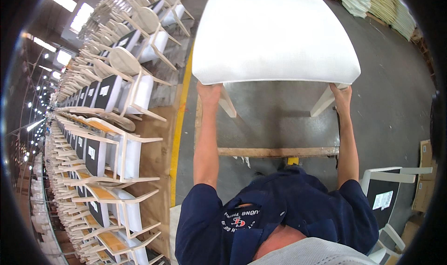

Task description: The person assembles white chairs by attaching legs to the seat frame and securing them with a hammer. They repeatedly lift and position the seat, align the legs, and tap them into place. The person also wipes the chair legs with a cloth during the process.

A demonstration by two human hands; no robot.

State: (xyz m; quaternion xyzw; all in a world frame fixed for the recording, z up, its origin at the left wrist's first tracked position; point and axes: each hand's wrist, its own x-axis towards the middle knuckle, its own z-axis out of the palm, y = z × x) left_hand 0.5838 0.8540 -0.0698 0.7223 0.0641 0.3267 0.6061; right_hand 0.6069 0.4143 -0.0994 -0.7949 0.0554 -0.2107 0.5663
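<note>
A chair with a white upholstered seat (274,37) fills the upper middle, its wide edge toward me. Below that edge, two pale wooden legs show, a left leg (228,103) and a right leg (322,102). My left hand (209,92) grips the seat's near left corner, close to the left leg. At the near right corner, my right hand (342,95) closes around the top of the right leg under the seat. Both sets of fingers are mostly hidden by the seat. Both my arms are stretched forward.
A wood-edged stand (279,152) lies between me and the chair. Rows of stacked pale chairs (135,97) line the left, beyond a yellow floor line (177,139). At right are another chair (384,195) and cardboard boxes (424,186); stacked pale sheets (356,0) stand far right.
</note>
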